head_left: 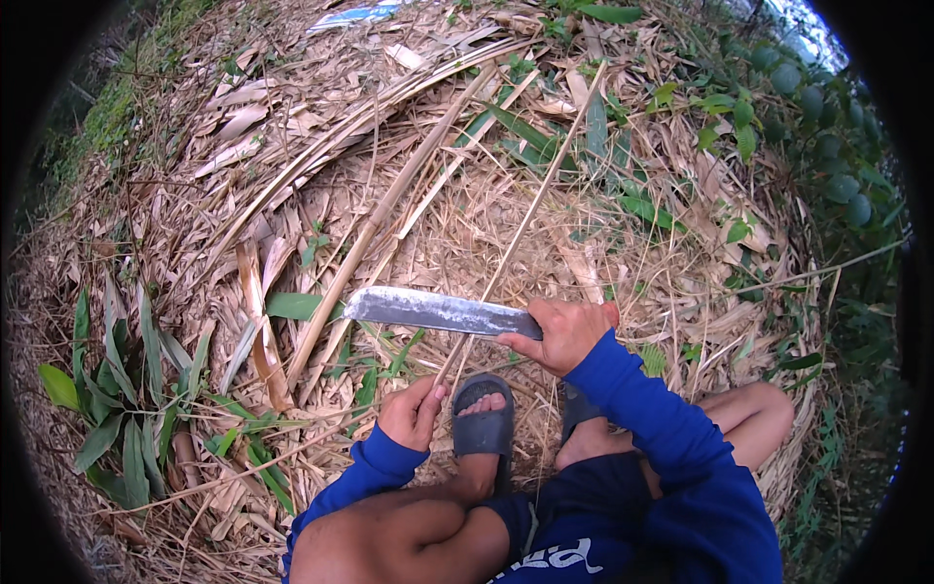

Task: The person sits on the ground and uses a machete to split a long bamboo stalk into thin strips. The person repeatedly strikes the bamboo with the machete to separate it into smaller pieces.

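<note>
My right hand (567, 336) is wrapped round the handle of a machete (428, 310), with a bit of reddish handle end showing behind the fist. Its broad, dark-grey blade with a pale, worn edge points left, almost level. In a pinch between thumb and fingers, my left hand (409, 417) holds the near end of a long, thin bamboo strip (547, 185). From there the strip slants up and away to the right, passing beneath the blade. Whether blade and strip touch, I cannot tell.
Dry leaves and husks (243, 122) cover the ground. A thicker dry cane (389, 209) lies slanted on the left. Green broad-leaved plants (131, 409) grow at left, and leafy bushes (827, 146) at right. My sandalled foot (484, 428) is close below the blade.
</note>
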`<state>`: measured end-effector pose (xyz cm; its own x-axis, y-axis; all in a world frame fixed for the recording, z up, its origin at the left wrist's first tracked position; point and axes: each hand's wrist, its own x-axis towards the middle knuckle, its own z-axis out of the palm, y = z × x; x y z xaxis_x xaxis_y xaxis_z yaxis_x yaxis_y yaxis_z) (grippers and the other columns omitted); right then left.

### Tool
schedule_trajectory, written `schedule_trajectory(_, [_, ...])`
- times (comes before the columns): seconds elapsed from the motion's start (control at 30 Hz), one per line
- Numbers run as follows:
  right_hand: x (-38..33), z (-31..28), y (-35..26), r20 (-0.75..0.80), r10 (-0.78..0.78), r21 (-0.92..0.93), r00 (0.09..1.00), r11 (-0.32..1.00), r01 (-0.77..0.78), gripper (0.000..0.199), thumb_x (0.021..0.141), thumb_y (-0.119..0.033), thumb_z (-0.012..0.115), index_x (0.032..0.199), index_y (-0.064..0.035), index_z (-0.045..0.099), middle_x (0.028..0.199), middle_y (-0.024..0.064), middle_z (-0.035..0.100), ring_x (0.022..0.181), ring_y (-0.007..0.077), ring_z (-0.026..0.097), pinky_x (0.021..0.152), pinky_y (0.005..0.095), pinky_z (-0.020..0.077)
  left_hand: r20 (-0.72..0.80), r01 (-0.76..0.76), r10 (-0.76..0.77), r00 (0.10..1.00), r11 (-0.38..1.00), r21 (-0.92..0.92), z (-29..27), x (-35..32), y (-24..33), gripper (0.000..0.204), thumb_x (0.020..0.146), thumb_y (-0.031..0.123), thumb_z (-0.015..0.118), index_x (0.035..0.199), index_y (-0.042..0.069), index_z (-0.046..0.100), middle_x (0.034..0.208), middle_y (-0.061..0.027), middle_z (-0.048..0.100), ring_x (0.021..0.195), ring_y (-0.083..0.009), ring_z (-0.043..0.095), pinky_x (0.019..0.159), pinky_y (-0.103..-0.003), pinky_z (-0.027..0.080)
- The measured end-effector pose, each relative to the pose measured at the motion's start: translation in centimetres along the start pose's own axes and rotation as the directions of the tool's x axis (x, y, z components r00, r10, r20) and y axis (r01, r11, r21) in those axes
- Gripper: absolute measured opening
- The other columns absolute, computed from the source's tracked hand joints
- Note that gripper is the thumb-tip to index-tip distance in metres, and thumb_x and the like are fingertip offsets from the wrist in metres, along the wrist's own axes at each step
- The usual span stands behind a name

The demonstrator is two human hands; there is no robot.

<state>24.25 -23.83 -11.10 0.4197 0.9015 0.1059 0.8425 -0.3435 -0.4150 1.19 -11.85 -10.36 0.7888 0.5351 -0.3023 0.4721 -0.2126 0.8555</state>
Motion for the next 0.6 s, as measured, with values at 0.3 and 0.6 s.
schedule_trajectory(0.3, [3.6, -4.5, 10.4, -0.158, 0.495, 0.087, 0.854, 0.869, -0.487, 0.064, 0.092, -0.059, 0.045, 0.073, -0.0010, 0.064, 0.058, 0.0203, 0.059, 0.059, 0.0400, 0.061, 0.058, 0.0488, 0.0472, 0.088, 0.063, -0.064, 0.994, 0.998, 0.010, -1.3, -5.0, -4.7, 0.020, 0.097, 0.015, 0.050, 0.101, 0.002, 0.064, 0.060, -0.0059, 0.054, 0.055, -0.0148, 0.053, 0.054, -0.029, 0.042])
schedule_trajectory(0.6, [-2.2, 0.5, -1.6, 0.078, -0.055, 0.100, 0.995, 0.994, 0.047, 0.056, 0.084, -0.060, 0.057, 0.073, -0.0054, 0.059, 0.062, 0.0140, 0.062, 0.056, 0.0317, 0.064, 0.051, 0.0434, 0.0510, 0.098, 0.157, -0.140, 0.985, 0.967, -0.202, -0.2, 0.0, 0.1, 0.022, 0.097, 0.016, 0.049, 0.105, 0.001, 0.064, 0.057, -0.0015, 0.051, 0.052, -0.0073, 0.046, 0.049, -0.026, 0.037])
